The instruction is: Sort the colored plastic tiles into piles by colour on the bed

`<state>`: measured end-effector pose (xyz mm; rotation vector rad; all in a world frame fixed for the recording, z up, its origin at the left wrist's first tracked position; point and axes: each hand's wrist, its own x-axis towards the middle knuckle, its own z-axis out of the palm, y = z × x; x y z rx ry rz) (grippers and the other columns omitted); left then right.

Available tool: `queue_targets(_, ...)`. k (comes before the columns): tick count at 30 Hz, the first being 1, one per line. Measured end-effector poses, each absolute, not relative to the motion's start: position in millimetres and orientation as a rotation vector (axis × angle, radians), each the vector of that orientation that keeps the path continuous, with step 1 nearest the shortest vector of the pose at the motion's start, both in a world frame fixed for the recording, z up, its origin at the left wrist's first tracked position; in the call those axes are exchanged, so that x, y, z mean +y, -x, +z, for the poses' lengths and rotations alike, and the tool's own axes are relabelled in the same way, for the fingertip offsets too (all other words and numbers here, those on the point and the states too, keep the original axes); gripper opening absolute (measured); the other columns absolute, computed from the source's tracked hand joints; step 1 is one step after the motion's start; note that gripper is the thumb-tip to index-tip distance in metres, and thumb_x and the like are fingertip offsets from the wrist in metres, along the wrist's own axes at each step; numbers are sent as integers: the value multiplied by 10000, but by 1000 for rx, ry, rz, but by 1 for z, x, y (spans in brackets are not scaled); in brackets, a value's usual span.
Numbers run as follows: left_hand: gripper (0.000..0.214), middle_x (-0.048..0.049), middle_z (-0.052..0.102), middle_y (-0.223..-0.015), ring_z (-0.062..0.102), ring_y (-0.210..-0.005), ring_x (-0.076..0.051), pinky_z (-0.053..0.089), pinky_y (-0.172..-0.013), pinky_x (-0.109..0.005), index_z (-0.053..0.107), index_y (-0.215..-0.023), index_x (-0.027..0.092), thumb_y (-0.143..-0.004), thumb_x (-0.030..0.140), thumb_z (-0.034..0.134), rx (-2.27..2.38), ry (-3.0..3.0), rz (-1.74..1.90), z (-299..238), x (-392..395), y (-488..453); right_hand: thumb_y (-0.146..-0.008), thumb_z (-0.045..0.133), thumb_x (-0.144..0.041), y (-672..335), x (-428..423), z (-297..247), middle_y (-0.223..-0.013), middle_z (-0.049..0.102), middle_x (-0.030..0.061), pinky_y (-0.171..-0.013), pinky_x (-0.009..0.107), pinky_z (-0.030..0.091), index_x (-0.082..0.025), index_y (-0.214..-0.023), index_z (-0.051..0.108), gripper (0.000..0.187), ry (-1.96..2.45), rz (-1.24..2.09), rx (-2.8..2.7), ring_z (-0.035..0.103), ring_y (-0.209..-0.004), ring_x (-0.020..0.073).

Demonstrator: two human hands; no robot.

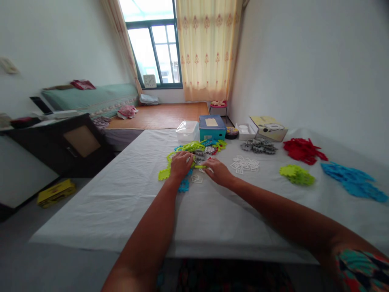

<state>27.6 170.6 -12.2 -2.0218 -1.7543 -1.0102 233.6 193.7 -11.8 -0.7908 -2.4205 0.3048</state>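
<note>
Both my arms reach over a table covered with a white cloth. My left hand rests with curled fingers on a joined cluster of plastic interlocking pieces, mostly lime green with blue and grey parts. My right hand pinches a thin lime-green piece at the cluster's near edge. The two hands are close together, fingertips almost meeting. A few white square pieces lie just in front of them.
Sorted piles lie to the right: white squares, grey pieces, red, lime green and blue. At the table's far edge stand a clear tub, a blue box and a cardboard box. A dark cabinet stands left.
</note>
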Motion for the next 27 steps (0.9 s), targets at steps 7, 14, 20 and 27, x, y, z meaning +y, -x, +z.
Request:
queue_targets(7,306,-50,729,-959,640,-952,-215,481,-884,-356,709,-872,235,-952,370,446,-1679,2066,-1022,-14,174,-27,-843,583,-310,-342,211,-4,-815,703,21,-707,274,480,-198,-1095,650,283,1120,485,-2173,640,-729,158)
queue_targets(14,322,-59,727,-967,642,-959,-241,486,-892,-381,716,-902,237,-948,397,440,-1637,2109,-986,-18,179,-26,-829,532,-376,-502,229,3,-900,741,85,-731,328,502,-180,-982,723,314,1564,229,-1919,663,-788,219)
queue_targets(20,325,-61,727,-977,642,-952,-238,490,-885,-374,719,-902,234,-947,394,440,-1636,2117,-960,-19,179,-27,-774,618,-391,-556,212,-13,-968,728,98,-716,340,522,-194,-972,741,305,1666,223,-1941,662,-753,218)
queue_targets(27,326,-58,725,-969,637,-959,-227,483,-888,-358,723,-904,224,-950,381,442,-1677,2091,-978,-19,176,-28,-870,579,-369,-475,200,5,-1007,667,112,-739,340,508,-180,-1066,680,291,1393,-107,-2037,629,-735,189)
